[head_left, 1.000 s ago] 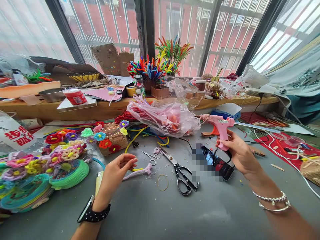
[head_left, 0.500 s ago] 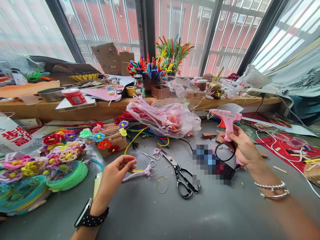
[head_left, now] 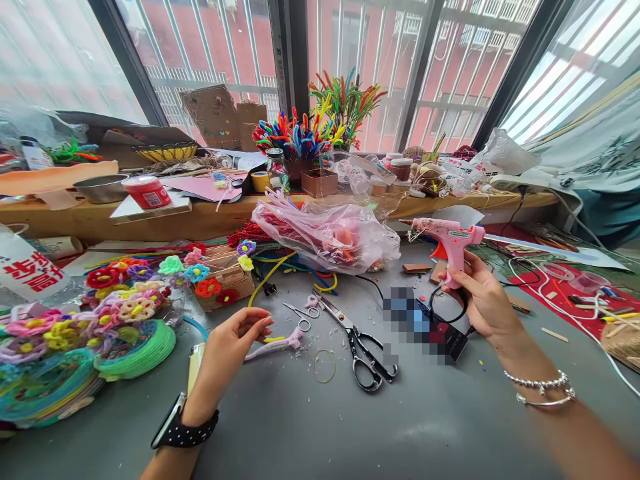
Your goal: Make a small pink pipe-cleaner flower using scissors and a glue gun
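In my right hand point(head_left: 483, 293) is a pink hot glue gun point(head_left: 453, 243) with an orange trigger, gripped low on its handle. Its nozzle points left, and a black cord loops below the handle. My left hand point(head_left: 235, 343) hovers over the table's left side, fingers curled in and thumb against them, with nothing showing between. Behind those fingertips lies a lilac fuzzy stem point(head_left: 280, 343) with a yellow part. Small silver scissors point(head_left: 303, 315) and large black-handled scissors point(head_left: 363, 347) lie between my hands. A rubber band point(head_left: 324, 367) is on the grey tabletop.
Fuzzy flowers and coiled round pieces point(head_left: 135, 350) crowd the left. A pink plastic bag point(head_left: 335, 233) lies at the back, below a cluttered ledge point(head_left: 215, 213). A black device point(head_left: 453, 340), partly blurred out, sits near my right hand. A white cable point(head_left: 565, 313) crosses a red mat.
The glue gun and my right hand have shifted slightly left, and the gun is a little lower at the handle. My left hand stays nearly still. The whole view moves slightly.
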The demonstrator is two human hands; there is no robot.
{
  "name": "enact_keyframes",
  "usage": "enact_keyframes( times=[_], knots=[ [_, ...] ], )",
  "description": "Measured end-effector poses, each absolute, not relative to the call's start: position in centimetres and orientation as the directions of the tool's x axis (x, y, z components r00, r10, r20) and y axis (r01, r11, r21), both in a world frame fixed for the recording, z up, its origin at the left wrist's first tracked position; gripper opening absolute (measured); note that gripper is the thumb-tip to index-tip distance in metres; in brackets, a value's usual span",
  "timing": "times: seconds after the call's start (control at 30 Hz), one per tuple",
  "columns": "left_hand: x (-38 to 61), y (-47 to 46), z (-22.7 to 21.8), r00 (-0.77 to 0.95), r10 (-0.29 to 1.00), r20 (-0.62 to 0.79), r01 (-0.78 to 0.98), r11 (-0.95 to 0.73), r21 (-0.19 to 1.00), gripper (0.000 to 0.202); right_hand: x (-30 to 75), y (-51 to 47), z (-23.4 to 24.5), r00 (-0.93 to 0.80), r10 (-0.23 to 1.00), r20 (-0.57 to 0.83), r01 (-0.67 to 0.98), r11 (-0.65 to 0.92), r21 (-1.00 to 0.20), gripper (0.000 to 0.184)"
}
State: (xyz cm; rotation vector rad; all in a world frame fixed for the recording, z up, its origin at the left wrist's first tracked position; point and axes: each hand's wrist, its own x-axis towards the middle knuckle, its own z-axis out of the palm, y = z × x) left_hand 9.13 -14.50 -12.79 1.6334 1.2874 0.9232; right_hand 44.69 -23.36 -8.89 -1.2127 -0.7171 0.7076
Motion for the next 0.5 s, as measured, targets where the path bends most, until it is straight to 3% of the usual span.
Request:
enact_keyframes(
  times=[0.3,0.5],
  knots=[
    [9.4,-14.5,-12.5,0.217,0.975,0.049,0.330,-0.120,0.936,0.031,44.6,-25.1,-6.7,0.612,0.763,0.207,-0.038,0.290,-0.956,0.027],
    [9.9,-14.4,-13.0,0.272,0.961,0.056,0.306,-0.142,0.941,0.026,44.6,-27.6,-4.3,0.608,0.746,0.272,0.030,0.321,-0.946,0.026]
  ],
)
